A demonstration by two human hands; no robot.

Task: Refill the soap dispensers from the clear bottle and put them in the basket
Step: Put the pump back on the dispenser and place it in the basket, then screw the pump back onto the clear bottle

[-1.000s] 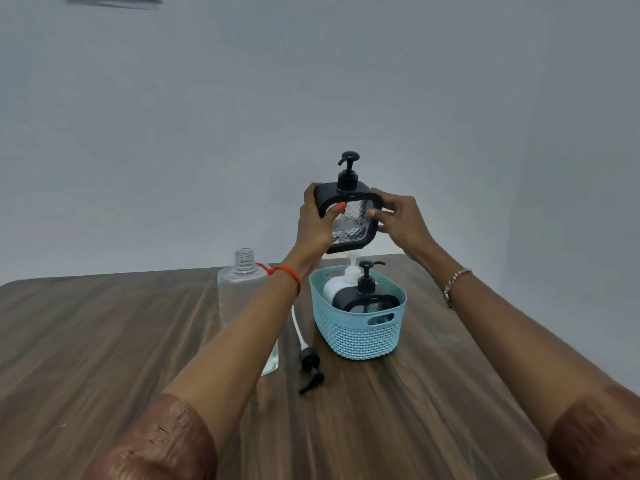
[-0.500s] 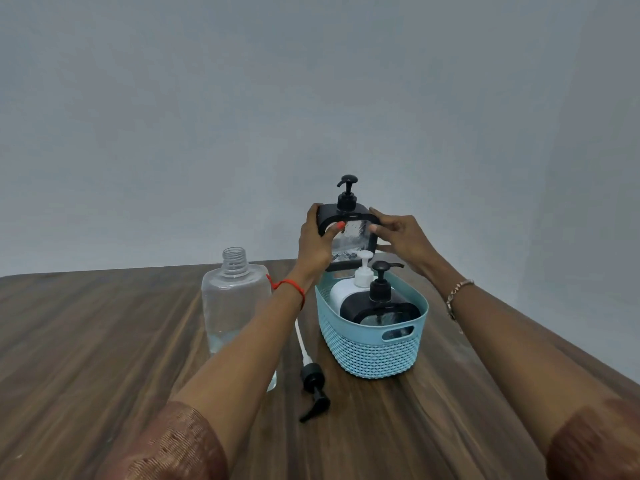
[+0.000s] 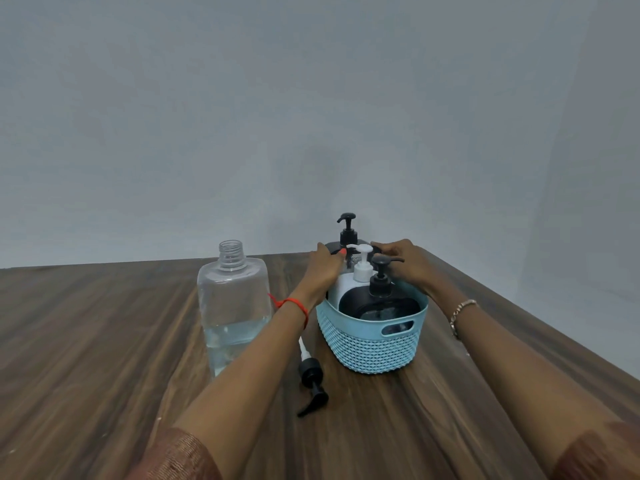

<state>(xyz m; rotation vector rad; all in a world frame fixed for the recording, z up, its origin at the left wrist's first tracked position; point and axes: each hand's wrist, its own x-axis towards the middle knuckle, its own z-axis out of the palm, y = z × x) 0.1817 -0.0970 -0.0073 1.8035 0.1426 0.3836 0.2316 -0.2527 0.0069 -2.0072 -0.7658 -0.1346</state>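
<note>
A light blue woven basket (image 3: 367, 344) stands on the wooden table. Inside it sit a black-topped dispenser (image 3: 381, 303) at the front and a white dispenser (image 3: 360, 271) behind it. At the basket's far end a third dispenser with a black pump (image 3: 347, 230) is held low, mostly hidden. My left hand (image 3: 323, 271) grips its left side and my right hand (image 3: 403, 265) its right side. The clear bottle (image 3: 235, 306) stands uncapped to the left, about a third full of clear liquid.
A loose black pump head with a white tube (image 3: 311, 379) lies on the table (image 3: 86, 341) between the clear bottle and the basket. The table's right edge runs diagonally close to the basket. A plain grey wall stands behind.
Both hands have lowered the third dispenser from well above the basket down into its far end. The bottle, basket and loose pump have not moved.
</note>
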